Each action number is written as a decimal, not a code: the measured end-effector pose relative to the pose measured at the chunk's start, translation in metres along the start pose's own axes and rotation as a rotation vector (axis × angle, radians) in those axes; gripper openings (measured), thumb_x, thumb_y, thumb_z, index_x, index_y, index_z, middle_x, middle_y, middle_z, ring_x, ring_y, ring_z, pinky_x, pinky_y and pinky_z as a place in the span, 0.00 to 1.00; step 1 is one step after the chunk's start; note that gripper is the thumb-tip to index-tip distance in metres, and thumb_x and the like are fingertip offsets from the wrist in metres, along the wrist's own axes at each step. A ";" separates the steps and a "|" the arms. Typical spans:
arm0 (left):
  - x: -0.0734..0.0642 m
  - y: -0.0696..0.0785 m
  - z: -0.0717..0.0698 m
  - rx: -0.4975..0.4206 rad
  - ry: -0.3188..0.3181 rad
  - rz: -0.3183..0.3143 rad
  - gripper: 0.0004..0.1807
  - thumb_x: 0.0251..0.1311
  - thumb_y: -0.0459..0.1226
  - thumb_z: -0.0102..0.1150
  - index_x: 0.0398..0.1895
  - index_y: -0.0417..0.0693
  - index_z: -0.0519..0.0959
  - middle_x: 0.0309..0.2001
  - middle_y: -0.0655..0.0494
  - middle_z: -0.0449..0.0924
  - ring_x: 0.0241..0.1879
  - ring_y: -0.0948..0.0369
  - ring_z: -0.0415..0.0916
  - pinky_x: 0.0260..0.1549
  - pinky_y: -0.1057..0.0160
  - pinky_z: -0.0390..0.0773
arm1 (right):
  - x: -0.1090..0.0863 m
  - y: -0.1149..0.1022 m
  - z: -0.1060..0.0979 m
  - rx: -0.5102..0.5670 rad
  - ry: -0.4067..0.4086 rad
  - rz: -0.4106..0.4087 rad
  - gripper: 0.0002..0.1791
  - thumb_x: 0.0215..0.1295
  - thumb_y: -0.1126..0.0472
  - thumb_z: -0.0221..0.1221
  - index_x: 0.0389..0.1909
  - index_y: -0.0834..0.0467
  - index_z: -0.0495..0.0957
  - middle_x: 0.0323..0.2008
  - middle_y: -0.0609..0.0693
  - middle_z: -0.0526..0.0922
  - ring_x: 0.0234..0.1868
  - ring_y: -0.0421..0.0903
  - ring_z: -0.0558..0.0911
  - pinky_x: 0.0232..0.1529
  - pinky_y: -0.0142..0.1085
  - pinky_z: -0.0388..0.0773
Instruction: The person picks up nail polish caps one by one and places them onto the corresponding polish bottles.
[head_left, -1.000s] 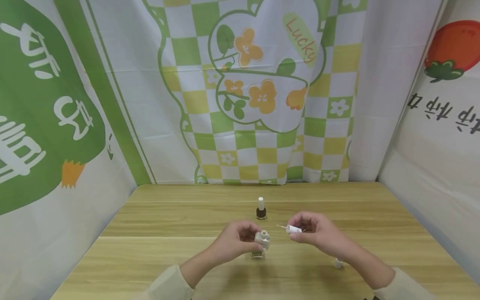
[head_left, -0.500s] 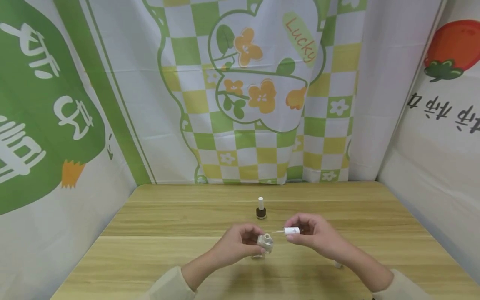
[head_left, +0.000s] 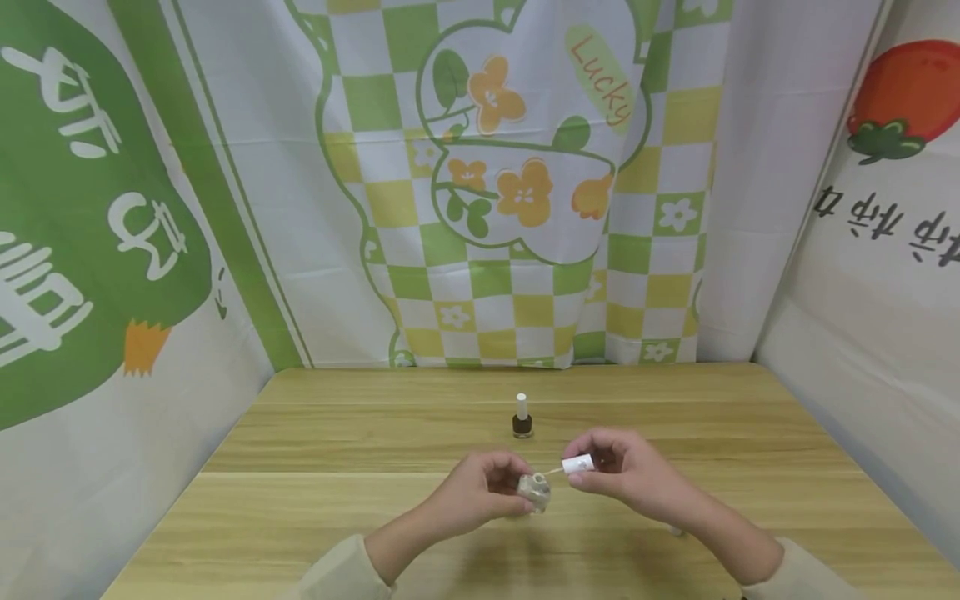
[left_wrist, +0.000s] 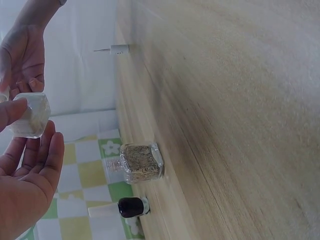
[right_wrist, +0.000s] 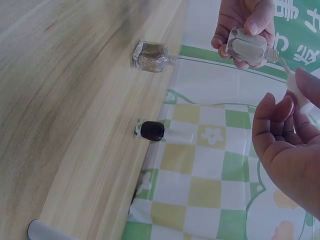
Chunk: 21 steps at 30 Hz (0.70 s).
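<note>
My left hand (head_left: 476, 493) grips a small clear glass nail polish bottle (head_left: 534, 495) with pale contents, its mouth uncovered. Thumb and fingers of my right hand (head_left: 633, 468) pinch a white brush cap (head_left: 579, 464), whose thin brush (right_wrist: 286, 66) points at that mouth. In the right wrist view the brush tip is right at the rim of the pale bottle (right_wrist: 248, 48); whether they touch I cannot tell. A second, capless bottle with glittery contents (left_wrist: 141, 164) stands on the table, hidden behind my left hand in the head view.
Further back on the wooden table (head_left: 337, 433) stands a dark nail polish bottle (head_left: 522, 425) with its white cap on. Another white brush cap (left_wrist: 120, 49) stands brush-up at the right, mostly covered by my right forearm in the head view. Printed curtains (head_left: 525, 317) enclose the table.
My right hand has moved left with the brush cap, bringing the brush to the bottle's mouth. My left hand has shifted slightly right with the bottle, covering the glittery bottle in the head view.
</note>
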<state>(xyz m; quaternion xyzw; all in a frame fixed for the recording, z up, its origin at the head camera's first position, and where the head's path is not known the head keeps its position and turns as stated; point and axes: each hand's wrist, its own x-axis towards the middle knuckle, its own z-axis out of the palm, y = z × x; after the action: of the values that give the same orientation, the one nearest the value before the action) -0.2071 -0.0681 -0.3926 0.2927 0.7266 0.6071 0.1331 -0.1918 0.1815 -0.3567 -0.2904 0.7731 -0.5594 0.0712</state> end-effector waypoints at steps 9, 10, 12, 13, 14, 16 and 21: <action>0.000 0.001 0.002 0.001 0.000 -0.001 0.14 0.51 0.24 0.68 0.42 0.35 0.80 0.37 0.52 0.83 0.37 0.61 0.79 0.37 0.67 0.81 | 0.000 0.001 0.001 -0.028 0.003 0.007 0.12 0.61 0.62 0.66 0.43 0.61 0.79 0.37 0.56 0.80 0.32 0.42 0.77 0.33 0.33 0.80; 0.000 0.001 0.002 0.001 -0.001 -0.001 0.14 0.51 0.24 0.67 0.42 0.35 0.80 0.37 0.52 0.83 0.37 0.61 0.79 0.37 0.67 0.81 | 0.000 0.001 0.001 -0.026 0.002 0.004 0.12 0.61 0.62 0.66 0.42 0.61 0.79 0.37 0.56 0.79 0.32 0.42 0.77 0.33 0.33 0.79; 0.000 0.000 0.002 0.000 -0.004 0.001 0.14 0.51 0.24 0.67 0.42 0.35 0.80 0.37 0.52 0.83 0.36 0.61 0.79 0.37 0.67 0.81 | 0.000 0.000 0.002 -0.023 -0.001 -0.005 0.11 0.60 0.63 0.65 0.42 0.62 0.79 0.36 0.56 0.79 0.31 0.42 0.76 0.32 0.32 0.79; 0.000 0.000 0.002 0.000 -0.006 0.000 0.14 0.51 0.24 0.67 0.42 0.35 0.80 0.37 0.53 0.83 0.36 0.61 0.79 0.37 0.67 0.81 | 0.000 -0.001 0.003 -0.020 -0.002 -0.009 0.11 0.61 0.63 0.65 0.43 0.62 0.79 0.36 0.56 0.79 0.31 0.42 0.76 0.32 0.32 0.79; -0.001 0.000 0.003 0.000 -0.008 -0.003 0.13 0.51 0.24 0.67 0.42 0.35 0.80 0.37 0.53 0.83 0.36 0.61 0.79 0.37 0.67 0.81 | 0.000 -0.001 0.003 -0.019 -0.003 -0.012 0.11 0.61 0.63 0.65 0.43 0.63 0.79 0.35 0.56 0.79 0.31 0.42 0.76 0.32 0.32 0.79; -0.001 0.000 0.003 0.000 -0.011 -0.004 0.13 0.51 0.24 0.67 0.41 0.35 0.80 0.37 0.53 0.82 0.36 0.61 0.78 0.37 0.67 0.80 | 0.000 -0.002 0.004 -0.015 -0.002 -0.015 0.11 0.61 0.64 0.65 0.43 0.64 0.78 0.36 0.56 0.79 0.32 0.42 0.76 0.32 0.32 0.79; 0.000 0.000 0.003 0.009 -0.012 -0.006 0.13 0.51 0.24 0.68 0.41 0.36 0.80 0.37 0.54 0.82 0.37 0.61 0.78 0.37 0.68 0.80 | 0.000 -0.002 0.003 -0.013 0.001 -0.009 0.11 0.61 0.65 0.65 0.43 0.64 0.78 0.36 0.57 0.79 0.32 0.43 0.77 0.32 0.32 0.79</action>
<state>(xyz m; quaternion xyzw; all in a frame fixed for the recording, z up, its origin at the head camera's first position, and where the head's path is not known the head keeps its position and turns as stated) -0.2051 -0.0658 -0.3935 0.2947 0.7293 0.6018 0.1380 -0.1894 0.1782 -0.3559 -0.2939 0.7754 -0.5550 0.0663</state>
